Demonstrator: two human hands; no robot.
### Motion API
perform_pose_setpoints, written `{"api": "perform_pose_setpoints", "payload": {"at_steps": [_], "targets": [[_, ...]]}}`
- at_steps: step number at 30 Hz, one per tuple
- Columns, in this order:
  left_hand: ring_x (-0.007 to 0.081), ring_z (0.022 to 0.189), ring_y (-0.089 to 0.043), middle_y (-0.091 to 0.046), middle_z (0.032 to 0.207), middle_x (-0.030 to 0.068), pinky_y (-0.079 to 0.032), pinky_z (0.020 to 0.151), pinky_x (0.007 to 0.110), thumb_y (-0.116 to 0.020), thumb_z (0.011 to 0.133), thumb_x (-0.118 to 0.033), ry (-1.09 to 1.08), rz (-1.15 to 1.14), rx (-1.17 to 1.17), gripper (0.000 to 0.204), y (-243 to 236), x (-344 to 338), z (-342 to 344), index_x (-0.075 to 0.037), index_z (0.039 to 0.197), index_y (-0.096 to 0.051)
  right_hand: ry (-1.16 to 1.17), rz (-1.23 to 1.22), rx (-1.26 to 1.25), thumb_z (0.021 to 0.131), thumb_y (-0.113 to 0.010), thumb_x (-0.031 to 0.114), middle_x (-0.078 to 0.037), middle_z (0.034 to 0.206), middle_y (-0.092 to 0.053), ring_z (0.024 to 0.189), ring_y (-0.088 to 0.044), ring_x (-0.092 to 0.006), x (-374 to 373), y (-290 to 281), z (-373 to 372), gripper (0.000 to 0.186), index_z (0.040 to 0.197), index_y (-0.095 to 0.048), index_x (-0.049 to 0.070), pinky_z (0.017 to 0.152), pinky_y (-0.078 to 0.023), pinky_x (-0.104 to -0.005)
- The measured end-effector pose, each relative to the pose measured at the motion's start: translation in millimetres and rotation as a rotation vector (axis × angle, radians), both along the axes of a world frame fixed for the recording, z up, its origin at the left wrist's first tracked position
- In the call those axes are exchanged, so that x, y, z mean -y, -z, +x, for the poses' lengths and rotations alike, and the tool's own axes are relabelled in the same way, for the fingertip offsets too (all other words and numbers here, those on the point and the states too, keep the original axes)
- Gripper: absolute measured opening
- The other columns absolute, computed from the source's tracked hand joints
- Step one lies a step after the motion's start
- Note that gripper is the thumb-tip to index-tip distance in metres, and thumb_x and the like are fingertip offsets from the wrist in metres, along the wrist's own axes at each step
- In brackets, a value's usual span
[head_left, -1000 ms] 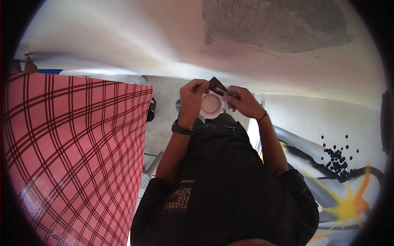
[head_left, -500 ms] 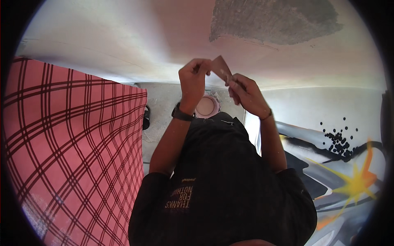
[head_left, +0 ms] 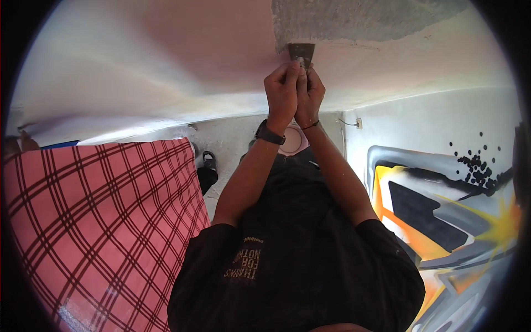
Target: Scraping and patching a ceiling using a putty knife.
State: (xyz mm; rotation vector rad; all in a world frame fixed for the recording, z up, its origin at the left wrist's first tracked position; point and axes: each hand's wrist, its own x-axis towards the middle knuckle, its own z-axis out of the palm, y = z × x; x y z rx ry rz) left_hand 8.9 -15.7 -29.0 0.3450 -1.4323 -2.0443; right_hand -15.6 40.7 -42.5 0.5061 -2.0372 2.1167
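Note:
Both my hands are close together in front of the pale pink wall (head_left: 221, 66), gripping a putty knife (head_left: 302, 52). Its wide dark blade points up to the lower left edge of a rough grey patch (head_left: 365, 19); whether it touches the surface I cannot tell. My left hand (head_left: 282, 91) is closed, with fingers pinched at the base of the blade. Beside it, my right hand (head_left: 310, 97) wraps the handle, which is mostly hidden. Pale smears show on the metal near the fingers. Below my wrists stands a round pink bucket (head_left: 293, 143), partly covered by my forearms.
A pink checked cloth (head_left: 110, 221) covers a large surface on my left. Past it, another person's hand (head_left: 27, 143) shows at the far left edge, and a sandalled foot (head_left: 209, 160) stands on the grey floor. To my right is a wall with a colourful mural (head_left: 431, 216).
My left hand has come over to join the right on the putty knife. Both hands have moved up towards the grey patch, and the blade has turned from slanted to upright.

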Motion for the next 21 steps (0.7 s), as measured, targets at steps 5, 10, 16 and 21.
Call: {"api": "perform_pose_setpoints", "payload": {"at_steps": [5,10,16,21], "targets": [[0.0038,0.061,-0.047,-0.060,0.062,-0.0001,-0.040,0.054,0.026,-0.066,0.100,-0.021,-0.067,-0.067,0.064,0.035,12,11,-9,0.005,0.077,-0.067,0.048,-0.020,0.007,0.104,-0.056,0.018,-0.004,0.069,-0.050,0.067,-0.042,-0.0082,10,20,-2,0.028,0.084,-0.055,-0.002,0.057,-0.038,-0.0284],[0.0035,0.060,-0.046,-0.058,0.059,-0.0001,-0.039,0.052,0.026,-0.067,0.099,-0.021,-0.093,-0.116,0.093,0.036,10,6,-5,0.005,0.074,-0.068,0.062,-0.033,0.056,0.104,-0.058,0.020,-0.004,0.068,-0.049,0.068,-0.040,-0.0074,8,29,-2,0.032,0.080,-0.054,-0.002,0.056,-0.036,-0.0280],[0.0034,0.059,-0.045,-0.057,0.056,0.0006,-0.038,0.051,0.026,-0.068,0.098,-0.022,-0.122,-0.103,0.095,0.037,2,0,-4,0.006,0.074,-0.068,0.035,-0.094,0.052,0.104,-0.058,0.022,-0.002,0.068,-0.048,0.067,-0.039,-0.0068,5,26,-3,0.036,0.078,-0.053,-0.002,0.055,-0.035,-0.0272],[0.0039,0.059,-0.044,-0.055,0.055,0.0008,-0.038,0.051,0.027,-0.069,0.098,-0.023,-0.124,-0.122,0.060,0.040,0,-1,-12,0.007,0.072,-0.065,0.060,-0.125,0.044,0.104,-0.058,0.023,-0.001,0.065,-0.046,0.066,-0.038,-0.0067,3,24,-6,0.037,0.076,-0.052,0.000,0.054,-0.034,-0.0277]]}}
